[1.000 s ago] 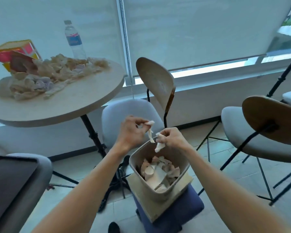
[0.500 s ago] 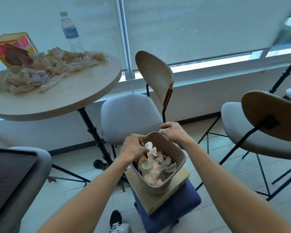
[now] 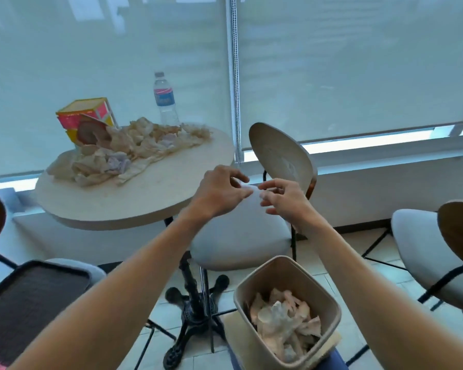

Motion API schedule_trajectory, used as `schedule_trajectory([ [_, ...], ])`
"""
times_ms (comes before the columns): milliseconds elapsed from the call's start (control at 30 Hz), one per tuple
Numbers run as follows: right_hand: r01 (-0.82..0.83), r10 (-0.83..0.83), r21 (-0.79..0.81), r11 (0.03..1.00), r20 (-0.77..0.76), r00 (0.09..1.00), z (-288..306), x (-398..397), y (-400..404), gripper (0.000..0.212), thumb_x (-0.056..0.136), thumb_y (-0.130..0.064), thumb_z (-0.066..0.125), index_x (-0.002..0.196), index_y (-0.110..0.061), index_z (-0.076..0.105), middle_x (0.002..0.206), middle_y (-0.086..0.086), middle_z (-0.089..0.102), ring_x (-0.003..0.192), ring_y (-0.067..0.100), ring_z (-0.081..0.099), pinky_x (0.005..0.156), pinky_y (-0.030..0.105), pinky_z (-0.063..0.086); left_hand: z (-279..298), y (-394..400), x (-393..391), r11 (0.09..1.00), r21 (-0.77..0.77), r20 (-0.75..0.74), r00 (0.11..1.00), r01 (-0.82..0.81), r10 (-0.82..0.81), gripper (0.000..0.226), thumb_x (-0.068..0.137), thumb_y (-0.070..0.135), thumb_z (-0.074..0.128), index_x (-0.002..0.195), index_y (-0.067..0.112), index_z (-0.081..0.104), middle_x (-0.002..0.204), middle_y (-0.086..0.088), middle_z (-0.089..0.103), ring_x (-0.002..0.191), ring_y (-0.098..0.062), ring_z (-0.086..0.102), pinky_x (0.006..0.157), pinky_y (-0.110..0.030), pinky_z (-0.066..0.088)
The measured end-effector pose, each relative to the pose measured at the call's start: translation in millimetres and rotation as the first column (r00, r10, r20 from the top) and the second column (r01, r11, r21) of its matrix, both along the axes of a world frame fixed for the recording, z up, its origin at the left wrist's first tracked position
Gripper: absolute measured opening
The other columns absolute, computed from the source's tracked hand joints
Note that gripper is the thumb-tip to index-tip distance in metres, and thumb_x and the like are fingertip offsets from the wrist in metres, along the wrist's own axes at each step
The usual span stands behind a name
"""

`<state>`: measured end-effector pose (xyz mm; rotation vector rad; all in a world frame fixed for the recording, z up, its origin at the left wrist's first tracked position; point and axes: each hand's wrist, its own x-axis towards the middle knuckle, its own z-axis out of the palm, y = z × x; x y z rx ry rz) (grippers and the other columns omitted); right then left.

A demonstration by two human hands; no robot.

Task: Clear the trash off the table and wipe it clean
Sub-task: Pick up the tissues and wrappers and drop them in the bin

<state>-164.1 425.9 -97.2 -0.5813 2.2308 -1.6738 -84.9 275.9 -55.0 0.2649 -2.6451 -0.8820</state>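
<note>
A round beige table (image 3: 150, 198) stands at left with a heap of crumpled paper trash (image 3: 123, 153) on its far side. A beige bin (image 3: 288, 311) at lower right holds crumpled papers. My left hand (image 3: 219, 193) and my right hand (image 3: 284, 198) are raised side by side above the grey chair seat, just right of the table's edge. Their fingers are loosely spread and hold nothing. Fingertips of the two hands nearly meet.
A colourful carton (image 3: 86, 118) and a water bottle (image 3: 165, 101) stand behind the trash heap. A grey chair (image 3: 241, 236) sits between table and bin, another chair (image 3: 433, 249) at right. A dark tray (image 3: 30, 303) lies at lower left.
Both hands dropped the paper scraps into the bin, then rose away from it toward the table. The view tilted up, so the bin now sits lower in frame.
</note>
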Motion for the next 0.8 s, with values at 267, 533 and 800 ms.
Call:
schedule_trajectory([
  [267,-0.015,0.006,-0.063,0.998,-0.143,0.990,69,-37,-98,0.012,0.092,-0.008,0.061,0.100,-0.013,0.068,0.084,0.005,0.066,0.071,0.013,0.064,0.066,0.024,0.054,59,-91,-21,0.993,-0.038,-0.040,0.994,-0.107,0.106,0.019,0.083,0.029,0.073,0.099,0.019,0.074,0.090,0.001,0.073,0.081,-0.010,0.067,0.078,-0.026,0.053],
  [533,0.070,-0.010,0.161,0.985,-0.344,0.939,70,-96,-192,0.023,0.091,-0.017,0.060,0.112,-0.019,0.068,0.097,0.002,0.068,0.094,0.018,0.064,0.080,0.024,0.047,72,-198,-49,0.979,-0.039,0.025,0.979,-0.199,0.200,0.017,0.079,0.029,0.076,0.095,0.021,0.075,0.086,0.001,0.072,0.077,-0.010,0.064,0.072,-0.021,0.045],
  [800,0.181,0.062,0.468,0.865,-0.457,0.888,58,-137,-254,0.048,0.088,-0.011,0.056,0.135,-0.020,0.057,0.134,0.015,0.054,0.126,0.032,0.050,0.106,0.038,0.042,71,-256,-72,0.986,-0.010,0.071,0.984,-0.164,0.164,0.022,0.081,0.031,0.075,0.101,0.020,0.074,0.087,0.005,0.070,0.080,-0.005,0.064,0.064,-0.016,0.044],
])
